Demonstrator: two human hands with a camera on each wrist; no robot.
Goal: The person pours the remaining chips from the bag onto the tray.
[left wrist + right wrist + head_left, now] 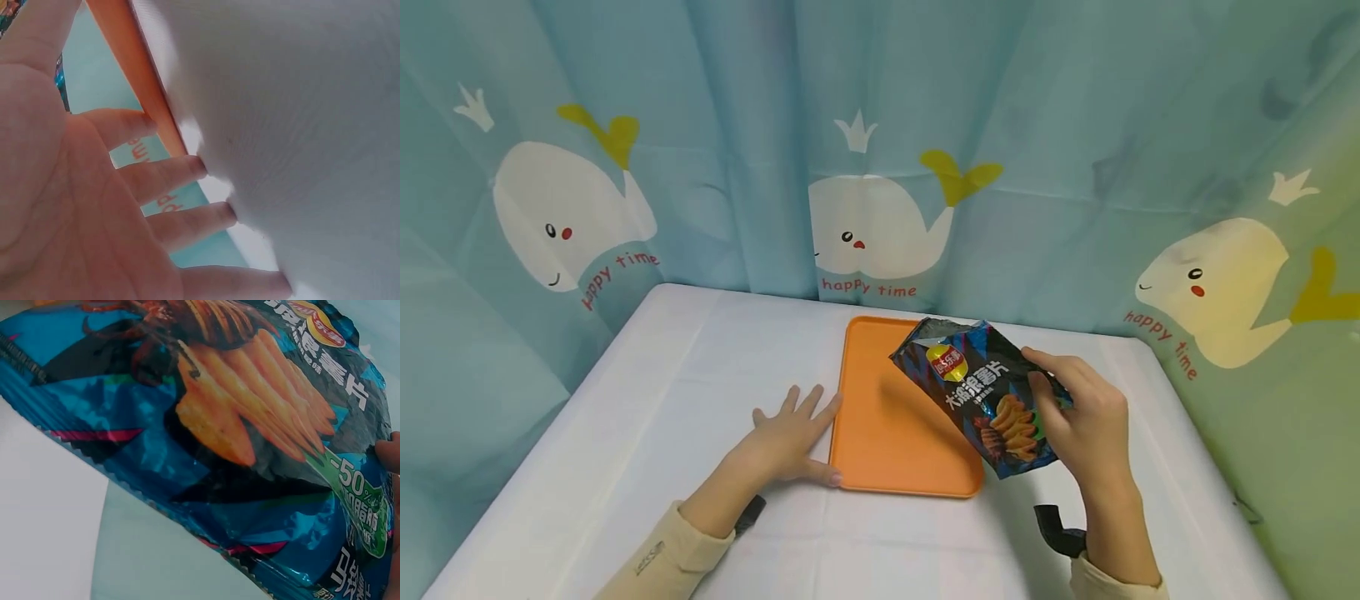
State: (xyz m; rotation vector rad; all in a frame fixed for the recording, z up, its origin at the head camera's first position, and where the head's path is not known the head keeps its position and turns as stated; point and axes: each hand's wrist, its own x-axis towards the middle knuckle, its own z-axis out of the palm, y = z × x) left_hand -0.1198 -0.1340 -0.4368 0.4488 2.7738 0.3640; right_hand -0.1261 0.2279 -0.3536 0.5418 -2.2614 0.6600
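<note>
A dark blue and black bag of potato chips (970,379) is tilted over the right part of an orange tray (883,454), its upper end pointing to the back left. My right hand (1088,412) pinches the bag by its right side, thumb on the printed front. At the upper end a greyish inner surface shows. In the right wrist view the chip bag (206,419) fills most of the picture, with a crimped bottom seam. My left hand (786,442) rests on the table with fingers spread, thumb and index finger at the tray's left edge.
A white cloth covers the table (700,375). Behind it and at both sides hangs a blue-green curtain (737,167) with whale prints. A black strap piece (1060,533) sticks out from the right wrist.
</note>
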